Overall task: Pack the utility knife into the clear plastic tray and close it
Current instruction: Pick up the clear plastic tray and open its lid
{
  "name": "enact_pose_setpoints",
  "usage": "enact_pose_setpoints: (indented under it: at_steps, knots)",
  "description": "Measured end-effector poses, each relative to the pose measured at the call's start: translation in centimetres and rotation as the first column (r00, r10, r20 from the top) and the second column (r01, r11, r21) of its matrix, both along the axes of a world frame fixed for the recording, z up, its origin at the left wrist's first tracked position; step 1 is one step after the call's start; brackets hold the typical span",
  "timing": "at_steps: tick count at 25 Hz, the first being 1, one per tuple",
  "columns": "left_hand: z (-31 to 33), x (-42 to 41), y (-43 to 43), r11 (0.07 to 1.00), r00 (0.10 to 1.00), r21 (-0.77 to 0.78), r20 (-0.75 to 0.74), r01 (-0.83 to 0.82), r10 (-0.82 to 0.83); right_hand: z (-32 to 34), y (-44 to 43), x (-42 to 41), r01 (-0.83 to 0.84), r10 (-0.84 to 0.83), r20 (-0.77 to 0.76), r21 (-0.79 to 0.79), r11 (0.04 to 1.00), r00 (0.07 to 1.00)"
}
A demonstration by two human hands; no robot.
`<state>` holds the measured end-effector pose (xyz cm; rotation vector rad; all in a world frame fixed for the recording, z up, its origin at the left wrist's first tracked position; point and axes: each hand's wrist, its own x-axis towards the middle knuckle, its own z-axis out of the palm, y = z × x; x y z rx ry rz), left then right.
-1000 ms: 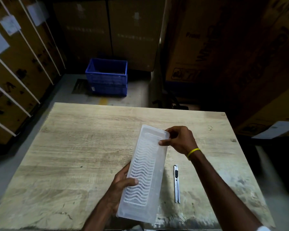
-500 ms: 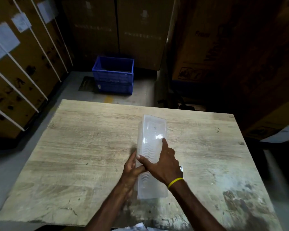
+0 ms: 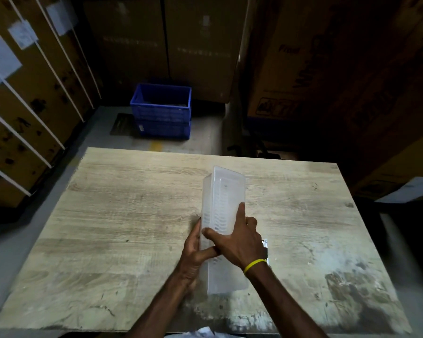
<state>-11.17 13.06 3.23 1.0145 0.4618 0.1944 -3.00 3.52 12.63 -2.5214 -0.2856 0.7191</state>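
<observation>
A long clear plastic tray (image 3: 224,191) with a wavy ribbed face lies lengthwise on the wooden table (image 3: 122,215), tipped up on its left long edge. My left hand (image 3: 195,250) grips its left side, thumb across the near face. My right hand (image 3: 239,237), with a yellow band at the wrist, presses on the top face with fingers spread, thumb touching the left thumb. The utility knife (image 3: 266,247) lies on the table just right of the tray; only a short silver and black piece shows past my right wrist.
A blue plastic crate (image 3: 161,111) stands on the floor beyond the table's far edge. Cardboard boxes (image 3: 327,69) wall in the back and right. A strapped stack with white labels (image 3: 22,93) fills the left. A white scrap (image 3: 203,332) shows at the near edge.
The tray was lifted and tilted a second ago; it now rests down on the table. My right hand slid from the tray's far end to its middle, covering most of the knife.
</observation>
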Motion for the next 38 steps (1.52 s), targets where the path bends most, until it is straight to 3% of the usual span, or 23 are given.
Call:
enact_pose_setpoints:
  at_steps: [2,6,9,14,22,26,29,31,34,38]
  knots:
    - [-0.3,0.0,-0.1,0.999,1.000,-0.044,0.027,0.009,-0.007,-0.1,0.2,-0.3,-0.001,0.001,-0.005,-0.013,1.000,1.000]
    - [0.1,0.2,-0.2,0.944,0.997,-0.329,0.076,0.019,0.006,0.3,0.2,-0.2,0.027,-0.027,-0.023,-0.024,0.999,0.999]
    - [0.7,0.3,-0.2,0.878,1.000,-0.479,0.016,0.006,0.003,0.8,0.1,-0.3,0.042,-0.043,-0.043,-0.027,0.999,0.998]
    - [-1.0,0.9,-0.2,0.921,0.977,-0.383,-0.212,-0.067,-0.017,0.5,0.5,-1.1,0.003,-0.002,0.013,-0.050,0.999,1.000]
    - [-1.3,1.8,0.0,0.890,0.973,-0.455,-0.216,-0.028,-0.080,0.6,0.3,0.2,-0.007,0.008,0.015,-0.062,0.998,1.000]
    - [-1.6,1.8,0.7,0.897,0.965,-0.442,-0.242,-0.015,-0.103,0.4,-0.5,1.5,-0.015,0.021,-0.061,0.086,0.996,0.998]
    - [-3.3,1.6,1.4,0.777,0.963,-0.629,-0.218,-0.012,-0.161,-0.2,-1.5,2.4,0.192,-0.077,-0.299,0.378,0.906,0.951]
    - [-3.6,1.6,1.3,0.720,0.967,-0.693,-0.169,0.021,-0.191,-0.4,-2.0,2.6,0.300,-0.081,-0.437,0.460,0.836,0.896]
    - [-2.9,1.3,2.0,0.802,0.980,-0.597,-0.149,0.016,-0.131,-0.7,-2.5,3.0,0.360,-0.028,-0.527,0.540,0.760,0.849]
    - [-2.4,1.1,2.4,0.829,0.983,-0.559,-0.155,-0.008,-0.094,-2.2,-3.7,3.7,0.555,0.026,-0.686,0.610,0.565,0.728]
